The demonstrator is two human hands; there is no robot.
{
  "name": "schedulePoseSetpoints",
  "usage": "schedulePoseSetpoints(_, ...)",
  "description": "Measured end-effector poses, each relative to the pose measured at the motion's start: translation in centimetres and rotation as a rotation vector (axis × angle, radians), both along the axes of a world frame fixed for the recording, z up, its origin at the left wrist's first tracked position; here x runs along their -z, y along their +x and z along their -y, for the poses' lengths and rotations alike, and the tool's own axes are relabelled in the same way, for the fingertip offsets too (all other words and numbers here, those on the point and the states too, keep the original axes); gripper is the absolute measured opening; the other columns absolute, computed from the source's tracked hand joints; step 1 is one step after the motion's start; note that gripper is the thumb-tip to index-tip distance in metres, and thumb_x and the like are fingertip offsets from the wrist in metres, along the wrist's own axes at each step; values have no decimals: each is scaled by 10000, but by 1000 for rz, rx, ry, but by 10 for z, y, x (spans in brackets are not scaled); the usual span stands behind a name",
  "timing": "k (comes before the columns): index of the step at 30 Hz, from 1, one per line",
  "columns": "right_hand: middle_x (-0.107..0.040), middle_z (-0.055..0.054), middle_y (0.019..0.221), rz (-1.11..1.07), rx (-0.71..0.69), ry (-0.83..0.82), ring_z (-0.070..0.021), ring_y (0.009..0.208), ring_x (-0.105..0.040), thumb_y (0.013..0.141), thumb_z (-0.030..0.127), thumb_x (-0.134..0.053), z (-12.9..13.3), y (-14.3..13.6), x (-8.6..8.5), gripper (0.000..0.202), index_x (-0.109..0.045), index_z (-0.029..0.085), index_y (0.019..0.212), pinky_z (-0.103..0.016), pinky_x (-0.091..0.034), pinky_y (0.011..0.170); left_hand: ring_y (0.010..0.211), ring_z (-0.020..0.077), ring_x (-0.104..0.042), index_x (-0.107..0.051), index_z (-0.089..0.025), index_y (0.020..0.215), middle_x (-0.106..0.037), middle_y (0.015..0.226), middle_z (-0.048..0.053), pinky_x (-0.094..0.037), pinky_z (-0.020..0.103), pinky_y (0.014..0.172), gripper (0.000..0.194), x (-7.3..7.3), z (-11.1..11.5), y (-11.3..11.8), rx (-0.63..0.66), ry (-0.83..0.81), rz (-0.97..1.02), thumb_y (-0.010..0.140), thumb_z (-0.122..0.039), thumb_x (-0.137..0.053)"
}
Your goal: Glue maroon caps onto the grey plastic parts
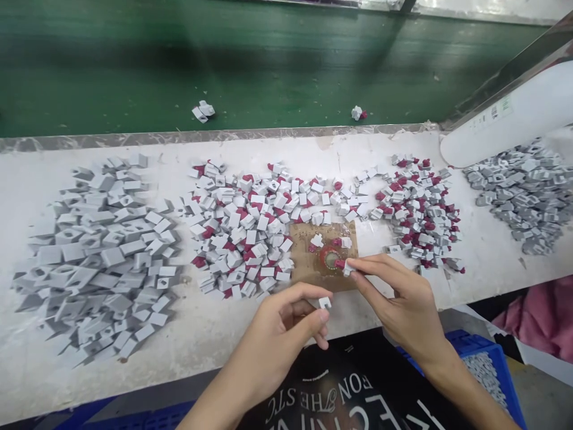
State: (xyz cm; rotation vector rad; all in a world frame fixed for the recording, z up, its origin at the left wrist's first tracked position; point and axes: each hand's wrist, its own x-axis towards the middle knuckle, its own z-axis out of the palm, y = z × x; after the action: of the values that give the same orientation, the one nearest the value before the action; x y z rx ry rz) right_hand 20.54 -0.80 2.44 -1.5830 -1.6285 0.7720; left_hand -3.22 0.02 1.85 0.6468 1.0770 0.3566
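Lettering (pixel 329 399) runs upside down across a black garment (pixel 358 353) at the near edge, with a blue crate (pixel 504 367) of small grey parts to its right. Just beyond, the left hand (pixel 289 325) pinches a pale grey clip (pixel 324 303) between thumb and index finger, its notch facing the lower right; its long axis I cannot tell. Farther out, the right hand (pixel 405 292) grips a grey-and-maroon piece (pixel 345 267) by its grey end, thumb against forefinger. That piece is over a brown sheet (pixel 313 278), its long axis lying mostly crosswise, maroon tip aimed left and slightly away, at the edge of a red-rimmed disc (pixel 331 258). Two loose pieces lie just past the disc. Around them on the white table (pixel 215 334), a heap of grey blocks (pixel 107 251) spreads at left, mixed grey-and-maroon heaps (pixel 250 233) nearer the middle. Beyond is a green surface (pixel 277 77) bearing two small clusters.
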Motion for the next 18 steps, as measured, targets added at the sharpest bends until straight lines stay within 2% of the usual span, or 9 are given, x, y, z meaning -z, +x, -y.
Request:
schedulePoseSetpoints(2,-933,-50,1096,11,-16,4,-292,962,-906,1110,189,-760,-1,-1,0,275,-935,365,1229,-460,-777,839,677,236,-781,-846,-296,1012,-784,745,-11,-661,398,777,290,1,-5,0,-45,35,-32,869,-488,-1009)
schedulePoseSetpoints(4,-933,-55,1097,21,-27,11,-288,962,-905,1115,176,-750,-2,-2,0,279,-934,353,1226,-454,-776,839,661,237,-771,-836,-304,953,-759,692,-23,-656,385,732,280,3,-10,-1,-100,89,-57,828,-453,-1038)
schedulePoseSetpoints(8,-927,-56,1081,4,-42,37,-273,956,-900,1107,130,-747,-3,-4,1,295,-932,326,1228,-433,-765,832,740,248,-823,-882,-320,1016,-806,756,-8,-693,403,797,192,1,-17,-4,-149,192,-95,921,-464,-963)
schedulePoseSetpoints(12,-924,-38,1067,-60,4,17,-254,920,-878,1080,136,-794,-3,-3,-1,279,-946,339,1194,-405,-735,791,751,217,-823,-889,-337,1025,-829,805,-18,-697,365,790,119,-10,-29,-7,-158,271,-135,949,-410,-944)
schedulePoseSetpoints(15,-918,-18,1041,-254,118,-76,-242,910,-868,1067,213,-860,-7,-1,-5,219,-960,381,1165,-375,-721,760,758,203,-808,-886,-339,1013,-825,807,-24,-704,337,764,65,-18,-41,-2,-189,362,-134,976,-363,-934)
schedulePoseSetpoints(18,-939,-23,1106,-532,181,-175,-264,1000,-909,1055,337,-918,-18,0,-10,116,-965,383,1150,-402,-769,852,815,199,-825,-891,-328,1040,-866,906,-15,-726,329,799,44,-23,-53,9,-210,423,-69,1004,-324,-917)
